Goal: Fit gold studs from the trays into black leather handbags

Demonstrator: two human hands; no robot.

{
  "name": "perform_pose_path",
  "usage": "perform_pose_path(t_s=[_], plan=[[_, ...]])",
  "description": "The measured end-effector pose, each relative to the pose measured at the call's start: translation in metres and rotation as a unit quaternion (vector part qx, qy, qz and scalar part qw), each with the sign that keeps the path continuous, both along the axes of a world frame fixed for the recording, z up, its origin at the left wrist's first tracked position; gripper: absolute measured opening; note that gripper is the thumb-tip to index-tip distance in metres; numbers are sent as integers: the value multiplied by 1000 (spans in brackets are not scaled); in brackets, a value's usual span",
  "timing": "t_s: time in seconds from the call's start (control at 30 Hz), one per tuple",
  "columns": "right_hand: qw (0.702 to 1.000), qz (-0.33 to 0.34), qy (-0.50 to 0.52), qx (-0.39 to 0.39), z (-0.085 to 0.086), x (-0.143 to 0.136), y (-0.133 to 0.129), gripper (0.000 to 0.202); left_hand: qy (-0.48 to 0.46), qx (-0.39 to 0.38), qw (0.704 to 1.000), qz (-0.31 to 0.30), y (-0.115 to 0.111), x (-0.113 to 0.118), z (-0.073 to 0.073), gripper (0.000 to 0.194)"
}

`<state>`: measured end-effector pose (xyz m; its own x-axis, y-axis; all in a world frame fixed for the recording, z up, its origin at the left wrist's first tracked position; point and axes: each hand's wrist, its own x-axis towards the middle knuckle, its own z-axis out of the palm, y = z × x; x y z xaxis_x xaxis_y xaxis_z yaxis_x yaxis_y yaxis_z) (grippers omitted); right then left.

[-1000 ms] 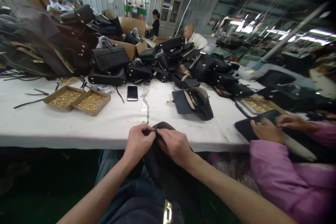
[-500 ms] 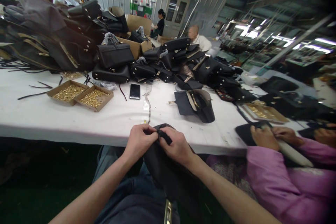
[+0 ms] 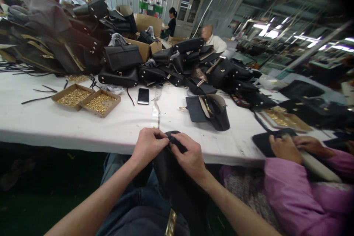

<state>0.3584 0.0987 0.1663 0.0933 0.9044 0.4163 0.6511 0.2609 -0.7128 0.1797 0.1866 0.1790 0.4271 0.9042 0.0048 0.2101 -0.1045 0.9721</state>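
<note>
I have the left grip (image 3: 151, 145) and right grip (image 3: 191, 155) both pinched at the far end of the black bag (image 3: 177, 188); lengthwise, it runs from them toward the lap (image 3: 142, 195), neither nearer.

Bare left hand (image 3: 151, 144) and bare right hand (image 3: 190, 155) close together before body, fingertips nearly meeting. Both pinching between thumb and index finger, other fingers curled. Bare left forearm (image 3: 103, 190), bare right forearm (image 3: 235, 204) slant inward from below.
</note>
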Motion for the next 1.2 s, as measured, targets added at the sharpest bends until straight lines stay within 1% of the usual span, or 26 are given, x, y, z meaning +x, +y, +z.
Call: perform_pose_path(t_s=[0.07,0.13,0.23,0.33,0.47,0.57,0.73,0.87,0.97,1.03,1.1,1.2], plan=[[999,-35,14,-8,-4,1,-2,30,-3,2,1000,-1,0,2,1,14],[998,-55,2,-4,-7,3,-3,31,-2,2,1000,-1,0,4,2,14],[997,-35,-57,43,-10,5,-5,29,4,5,1000,-2,-1,6,5,14],[991,-9,-100,83,-14,9,-4,32,10,16,1000,-5,-2,8,6,14],[992,-20,-96,74,-13,13,3,31,21,33,999,-22,-1,8,7,15],[995,-14,-81,50,-7,15,8,31,30,42,997,-57,3,4,9,19],[997,31,-66,13,1,17,17,36,67,75,991,-93,20,-1,10,18],[998,40,-53,-15,4,18,24,40,101,113,982,-110,34,3,13,18],[998,46,-40,-30,11,19,32,40,121,158,973,-114,43,9,18,15],[997,55,-45,-38,21,23,42,40,125,168,971,-112,49,13,21,14],[994,77,-63,-42,32,29,58,41,115,154,976,-101,58,16,21,12],[985,132,-97,-46,45,37,86,45,84,118,987,-68,70,17,13,10]])
